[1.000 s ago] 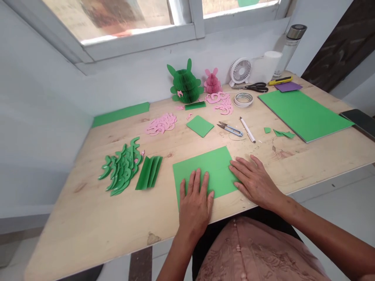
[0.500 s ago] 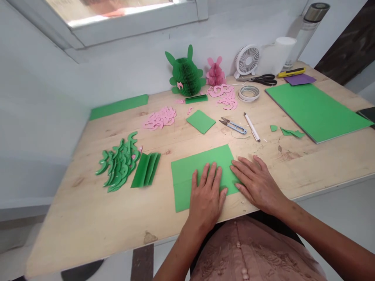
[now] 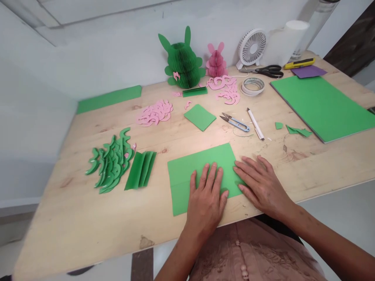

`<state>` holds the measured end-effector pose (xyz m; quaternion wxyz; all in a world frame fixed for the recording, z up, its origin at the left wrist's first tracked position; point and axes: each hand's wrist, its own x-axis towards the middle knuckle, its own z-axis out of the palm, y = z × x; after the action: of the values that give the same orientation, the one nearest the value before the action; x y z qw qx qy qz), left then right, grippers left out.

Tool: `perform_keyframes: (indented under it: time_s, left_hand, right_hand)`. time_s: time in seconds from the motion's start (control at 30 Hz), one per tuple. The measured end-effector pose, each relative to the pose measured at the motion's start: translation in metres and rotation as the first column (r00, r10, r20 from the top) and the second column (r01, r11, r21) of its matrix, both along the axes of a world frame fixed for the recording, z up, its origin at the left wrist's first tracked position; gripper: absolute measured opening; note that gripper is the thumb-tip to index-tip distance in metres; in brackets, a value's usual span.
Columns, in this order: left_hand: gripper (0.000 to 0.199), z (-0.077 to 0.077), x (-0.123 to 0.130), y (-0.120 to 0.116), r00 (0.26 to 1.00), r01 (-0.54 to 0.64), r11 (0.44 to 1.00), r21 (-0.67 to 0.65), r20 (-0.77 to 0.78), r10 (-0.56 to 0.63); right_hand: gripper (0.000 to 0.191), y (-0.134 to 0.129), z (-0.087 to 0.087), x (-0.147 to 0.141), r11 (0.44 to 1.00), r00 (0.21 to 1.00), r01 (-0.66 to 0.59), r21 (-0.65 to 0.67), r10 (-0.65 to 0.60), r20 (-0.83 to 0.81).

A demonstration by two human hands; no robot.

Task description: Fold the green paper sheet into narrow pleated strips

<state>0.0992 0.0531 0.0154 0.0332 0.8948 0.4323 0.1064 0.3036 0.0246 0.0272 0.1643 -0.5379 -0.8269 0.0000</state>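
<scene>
Green card sheet (image 3: 183, 183) lies flat on the pale, knotty pine tabletop (image 3: 67, 203), close to its front edge, with a faint crease crossing its matte surface. The left hand (image 3: 206, 199) rests open on the sheet, fingers slightly spread, holding nothing. The right hand (image 3: 262, 185) lies just as flat and open, its fingertips (image 3: 238, 167) on the sheet's right edge. To the left sit a pleated green strip (image 3: 140, 170) and a heap of curly green cutouts (image 3: 109, 162). Farther off are curly pink cutouts (image 3: 154, 113), a smaller green square (image 3: 199, 117) and steel thread snips (image 3: 236, 123).
</scene>
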Motion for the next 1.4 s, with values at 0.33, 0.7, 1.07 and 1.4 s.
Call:
perform_keyframes:
  time_s: [0.33,0.7,1.07,1.4]
  left_hand:
    - [0.051,0.001,0.001,0.000,1.000,-0.010,1.000,-0.005,0.008,0.010]
    - [0.052,0.002,0.001,-0.002,0.999,0.001,1.000,0.025,-0.032,0.000]
    - [0.058,0.005,0.003,-0.006,0.993,-0.094,0.995,0.032,-0.064,0.096]
    - [0.067,-0.005,-0.057,-0.009,0.936,-0.329,0.942,0.059,-0.111,0.334]
  right_hand:
    - [0.033,-0.004,0.000,0.005,0.997,0.998,0.060,0.039,-0.061,0.015]
    - [0.039,0.003,0.005,-0.007,0.999,0.994,-0.031,0.035,0.027,0.110]
    - [0.046,0.015,-0.014,-0.009,0.990,0.978,-0.136,0.037,0.128,0.167]
    - [0.047,0.015,-0.012,-0.009,0.989,0.977,-0.129,0.071,0.114,0.179]
